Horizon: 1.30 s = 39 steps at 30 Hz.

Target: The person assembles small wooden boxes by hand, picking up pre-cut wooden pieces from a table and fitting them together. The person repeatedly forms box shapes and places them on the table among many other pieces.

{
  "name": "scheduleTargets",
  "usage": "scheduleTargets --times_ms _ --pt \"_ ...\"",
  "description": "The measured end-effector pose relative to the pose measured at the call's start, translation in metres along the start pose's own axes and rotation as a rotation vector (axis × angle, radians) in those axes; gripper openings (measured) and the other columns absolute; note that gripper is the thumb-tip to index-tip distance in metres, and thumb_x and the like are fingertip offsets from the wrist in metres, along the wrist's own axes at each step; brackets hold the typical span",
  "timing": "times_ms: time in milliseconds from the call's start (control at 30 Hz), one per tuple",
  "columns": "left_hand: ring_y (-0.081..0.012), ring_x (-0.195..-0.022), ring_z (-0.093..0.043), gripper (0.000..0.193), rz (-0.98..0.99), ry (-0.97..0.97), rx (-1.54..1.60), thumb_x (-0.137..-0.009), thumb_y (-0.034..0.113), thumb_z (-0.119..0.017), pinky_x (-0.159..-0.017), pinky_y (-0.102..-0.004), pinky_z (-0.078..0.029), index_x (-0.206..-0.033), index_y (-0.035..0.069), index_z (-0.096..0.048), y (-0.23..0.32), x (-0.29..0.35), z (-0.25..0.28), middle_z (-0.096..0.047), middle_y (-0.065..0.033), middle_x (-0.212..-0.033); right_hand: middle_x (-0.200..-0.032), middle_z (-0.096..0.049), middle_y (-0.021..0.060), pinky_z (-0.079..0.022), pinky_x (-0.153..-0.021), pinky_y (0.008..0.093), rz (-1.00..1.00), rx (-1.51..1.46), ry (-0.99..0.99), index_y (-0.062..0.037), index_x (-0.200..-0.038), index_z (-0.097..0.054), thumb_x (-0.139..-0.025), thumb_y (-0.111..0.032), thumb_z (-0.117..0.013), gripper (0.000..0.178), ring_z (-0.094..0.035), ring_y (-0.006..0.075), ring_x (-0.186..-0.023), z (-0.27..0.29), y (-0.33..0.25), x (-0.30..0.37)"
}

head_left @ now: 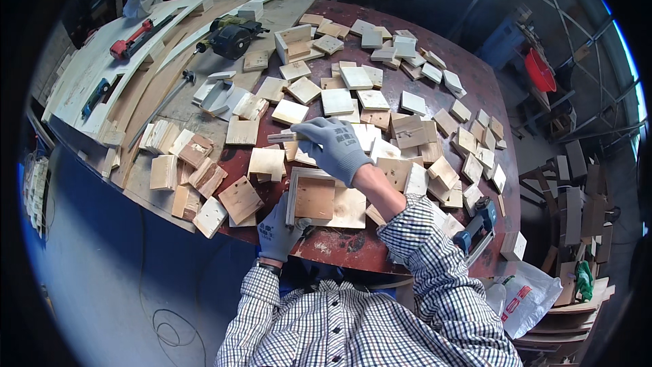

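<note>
My right hand [334, 148], in a grey work glove, is raised over the table's front half. Its fingers are closed on a small wooden board [285, 137], seen nearly edge-on. Below it, close to the table's near edge, sits a small joined wooden piece [314, 197] with an upright side and a flat base board. My left hand [277, 231], gloved too, grips the left side of that piece; part of its fingers is hidden behind the wood. Loose square wooden blocks [267, 162] lie around both hands.
Many more blocks cover the dark red table [339, 250]. A blue-black nail gun [479, 223] rests at the right edge, a red tool [130, 39] and a dark power tool [234, 35] at the far left. A white plastic bag [533, 298] hangs at the right.
</note>
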State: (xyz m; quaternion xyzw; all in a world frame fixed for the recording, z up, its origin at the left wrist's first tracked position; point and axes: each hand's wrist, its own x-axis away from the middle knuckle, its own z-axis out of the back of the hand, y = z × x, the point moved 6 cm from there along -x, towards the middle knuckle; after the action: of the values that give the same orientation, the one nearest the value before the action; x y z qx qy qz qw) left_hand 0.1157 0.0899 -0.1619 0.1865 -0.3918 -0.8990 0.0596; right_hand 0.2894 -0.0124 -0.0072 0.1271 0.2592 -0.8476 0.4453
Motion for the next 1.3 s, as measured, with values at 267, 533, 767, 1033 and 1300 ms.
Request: scheduleTargets --times_ms 267,533,767,1033,1300 --pt "-0.0394 -0.110 -0.072 0.089 -0.067 -0.010 -0.088 -0.094 0.073 -0.059 -0.090 -0.0453 -0.059 -0.143 -0.001 -0.057 0.000 -0.001 -0.011 -0.069 -0.0229 -0.128 -0.129 -0.063 0.0087 -0.042 -0.108 0.0485 0.172 0.199 -0.115 -0.0229 -0.126 -0.065 -0.082 -0.013 -0.075 0.047 -0.057 0.0315 -0.128 -0.068 -0.027 -0.018" --pt "-0.0416 -0.104 -0.073 0.099 0.030 0.063 0.023 -0.084 0.073 -0.072 -0.088 -0.0460 -0.059 -0.141 -0.006 -0.055 -0.004 0.006 0.001 -0.072 -0.0248 -0.120 -0.130 -0.064 0.0143 -0.042 -0.104 0.0485 -0.338 0.418 -0.331 -0.0153 -0.135 -0.061 -0.092 -0.043 -0.069 0.051 -0.059 0.0331 -0.126 0.037 0.146 0.008" --pt "-0.0399 -0.105 -0.072 0.103 0.095 0.013 0.064 -0.082 0.077 -0.070 -0.089 -0.0449 -0.058 -0.139 -0.007 -0.056 0.004 0.003 -0.001 -0.071 -0.0232 -0.119 -0.143 -0.058 0.0253 -0.047 -0.106 0.0535 -1.019 0.344 -0.493 -0.0070 -0.156 -0.039 -0.087 -0.071 -0.067 0.098 -0.059 0.0409 -0.130 0.119 0.284 0.148" --pt "-0.0363 -0.107 -0.072 0.105 0.180 0.008 0.056 -0.080 0.078 -0.073 -0.093 -0.0446 -0.057 -0.137 -0.009 -0.058 -0.015 0.012 -0.003 -0.072 -0.0216 -0.119 -0.131 -0.059 0.0249 -0.049 -0.100 0.0502 -0.477 0.016 -0.116 -0.0073 -0.159 -0.032 -0.091 -0.026 -0.073 0.082 -0.062 0.0427 -0.114 0.101 0.192 0.146" --pt "-0.0296 -0.108 -0.069 0.101 0.258 0.008 0.134 -0.081 0.073 -0.078 -0.094 -0.0424 -0.055 -0.135 -0.010 -0.057 -0.024 0.022 -0.001 -0.070 -0.0189 -0.121 -0.113 -0.074 0.0158 -0.056 -0.093 0.0459 -0.297 -0.353 -0.166 -0.0094 -0.136 -0.065 -0.095 -0.006 -0.057 0.042 -0.071 0.0359 -0.103 0.127 0.191 0.126"
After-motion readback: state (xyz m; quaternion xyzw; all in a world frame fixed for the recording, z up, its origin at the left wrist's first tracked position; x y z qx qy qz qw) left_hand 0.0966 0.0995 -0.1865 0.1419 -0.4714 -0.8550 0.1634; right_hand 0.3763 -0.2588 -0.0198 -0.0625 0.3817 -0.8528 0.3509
